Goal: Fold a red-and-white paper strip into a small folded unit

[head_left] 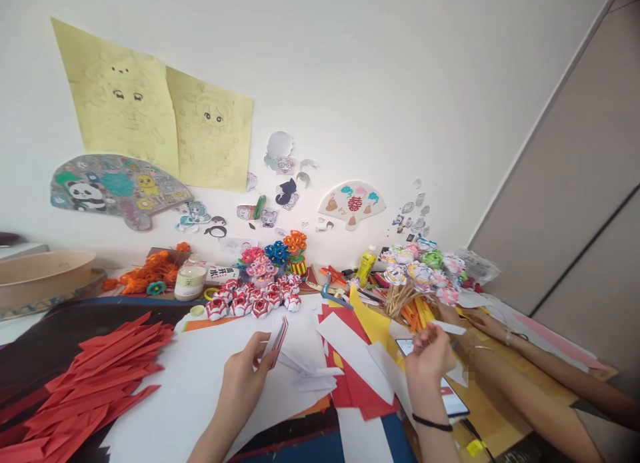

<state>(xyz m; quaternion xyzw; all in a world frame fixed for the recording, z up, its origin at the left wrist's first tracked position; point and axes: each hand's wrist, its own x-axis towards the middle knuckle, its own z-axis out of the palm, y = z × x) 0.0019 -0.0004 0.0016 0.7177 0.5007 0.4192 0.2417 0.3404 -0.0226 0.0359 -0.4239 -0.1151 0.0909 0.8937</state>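
My left hand [245, 373] pinches a small stack of folded paper strips [280, 343], white with red edges, upright above a white sheet [200, 370]. Loose white folded strips [313, 376] lie just right of it. My right hand [429, 356], with a black band at the wrist, is raised and closed over a phone [455, 400]. A white paper strip [449, 328] juts out from its fingertips. Between my hands lie red paper [345, 390] and white paper pieces [357, 356]. Red folded strips [95, 383] are piled at the left.
Another person's arms [530, 390] reach in from the right, close to my right hand. Along the wall stand red-white paper flowers [260, 306], a glue jar [190, 281], a yellow bottle [367, 266] and a paper bouquet [420, 273]. A large bowl [45, 276] sits far left.
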